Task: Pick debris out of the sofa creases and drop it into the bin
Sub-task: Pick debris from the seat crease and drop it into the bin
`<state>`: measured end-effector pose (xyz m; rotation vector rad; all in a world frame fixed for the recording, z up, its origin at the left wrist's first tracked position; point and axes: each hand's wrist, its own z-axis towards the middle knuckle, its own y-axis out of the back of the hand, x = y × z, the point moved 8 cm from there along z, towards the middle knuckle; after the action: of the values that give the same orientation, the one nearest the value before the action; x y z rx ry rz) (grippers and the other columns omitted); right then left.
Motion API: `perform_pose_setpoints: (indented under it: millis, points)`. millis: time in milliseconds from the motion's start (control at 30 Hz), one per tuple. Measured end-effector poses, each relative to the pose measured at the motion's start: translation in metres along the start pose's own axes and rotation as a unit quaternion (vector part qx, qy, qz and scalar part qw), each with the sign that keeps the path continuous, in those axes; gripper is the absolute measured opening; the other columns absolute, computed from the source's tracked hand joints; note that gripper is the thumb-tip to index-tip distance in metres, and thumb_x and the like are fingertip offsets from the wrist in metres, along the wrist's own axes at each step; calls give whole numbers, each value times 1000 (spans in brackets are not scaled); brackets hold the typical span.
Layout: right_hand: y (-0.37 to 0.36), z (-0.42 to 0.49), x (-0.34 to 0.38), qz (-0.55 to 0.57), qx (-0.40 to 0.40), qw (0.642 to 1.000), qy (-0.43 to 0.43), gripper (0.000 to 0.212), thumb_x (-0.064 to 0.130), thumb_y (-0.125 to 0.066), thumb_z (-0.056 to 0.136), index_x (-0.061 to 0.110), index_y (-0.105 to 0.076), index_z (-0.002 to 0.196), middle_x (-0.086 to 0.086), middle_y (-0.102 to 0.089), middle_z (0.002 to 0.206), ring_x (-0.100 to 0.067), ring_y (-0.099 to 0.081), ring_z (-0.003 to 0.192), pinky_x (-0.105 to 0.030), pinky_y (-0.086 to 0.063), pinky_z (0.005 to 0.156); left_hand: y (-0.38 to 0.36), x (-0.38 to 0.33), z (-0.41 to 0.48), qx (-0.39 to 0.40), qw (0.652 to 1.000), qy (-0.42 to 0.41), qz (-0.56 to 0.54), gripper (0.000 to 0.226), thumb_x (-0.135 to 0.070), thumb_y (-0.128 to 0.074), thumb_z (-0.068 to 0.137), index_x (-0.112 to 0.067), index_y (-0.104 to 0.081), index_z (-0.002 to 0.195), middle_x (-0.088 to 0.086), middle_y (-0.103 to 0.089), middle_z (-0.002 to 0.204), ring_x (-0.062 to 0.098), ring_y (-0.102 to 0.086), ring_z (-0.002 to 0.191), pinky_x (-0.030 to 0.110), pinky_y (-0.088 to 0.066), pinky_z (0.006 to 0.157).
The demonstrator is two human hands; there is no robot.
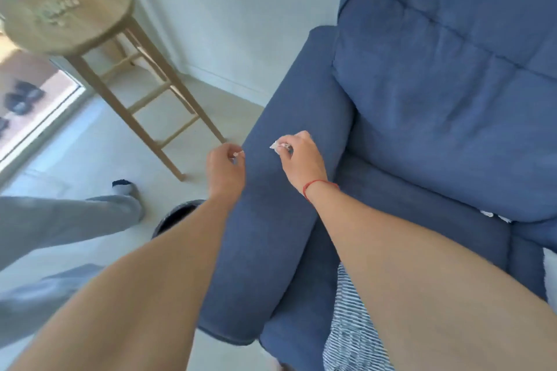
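Observation:
A blue sofa [437, 117] fills the right side, its armrest [280, 159] running down the middle. My right hand [301, 159], with a red string at the wrist, hovers over the armrest and pinches a small white scrap of debris [275, 146]. My left hand [226, 172] sits at the armrest's left edge with fingertips pinched; a tiny pale bit shows at them, too small to identify. A dark round bin [177, 215] stands on the floor left of the armrest, mostly hidden by my left forearm. More white bits [494, 215] lie in the seat crease.
A tall wooden stool [99, 48] stands at the left with small items on its seat. My grey-trousered legs and one socked foot [126, 190] are on the pale floor. A striped cushion [349, 325] lies at the bottom. A glass door [36, 117] is at far left.

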<state>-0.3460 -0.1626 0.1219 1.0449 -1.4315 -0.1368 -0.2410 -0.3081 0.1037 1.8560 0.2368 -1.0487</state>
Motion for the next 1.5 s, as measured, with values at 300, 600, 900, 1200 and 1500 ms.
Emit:
perform_pose_setpoints:
  millis: [300, 600, 900, 1200, 1500]
  points:
    - [-155, -19, 78, -94, 162, 981, 53, 26, 20, -50, 97, 11, -69, 111, -12, -58, 119, -29, -60, 105, -43, -51, 93, 119, 173, -4, -45, 980, 192, 32, 20, -16, -58, 92, -10, -66, 109, 8, -65, 104, 21, -57, 89, 34, -49, 89]
    - [-233, -44, 105, -163, 267, 945, 90, 36, 6, -53, 93, 13, -57, 129, -7, -57, 133, -25, -55, 122, -34, -46, 102, 136, 218, -23, -47, 965, 257, 21, 21, -20, -58, 90, -13, -65, 110, 7, -65, 113, 24, -62, 97, 31, -49, 89]
    - [-158, -33, 70, -195, 214, 955, 64, 41, 14, -41, 99, 10, -46, 139, -10, -42, 146, -28, -45, 131, -42, -41, 107, 102, 138, -16, 16, 983, 172, 67, 37, -26, -52, 95, -13, -57, 129, 5, -61, 130, 22, -57, 119, 33, -43, 100]
    - [43, -23, -50, -178, 58, 980, -69, 38, 19, -41, 99, 10, -49, 135, -10, -43, 144, -31, -44, 131, -42, -33, 107, -58, -48, -48, 146, 978, -25, 145, 44, -32, -48, 95, -16, -53, 136, 7, -60, 133, 28, -60, 117, 42, -52, 94]
    - [214, -97, -232, -118, -55, 963, -235, 34, 16, -40, 99, 7, -55, 127, -11, -54, 137, -32, -49, 127, -43, -37, 103, -249, -180, -175, 302, 916, -172, 200, 46, -36, -50, 94, -18, -51, 137, 4, -59, 132, 24, -58, 118, 41, -48, 100]
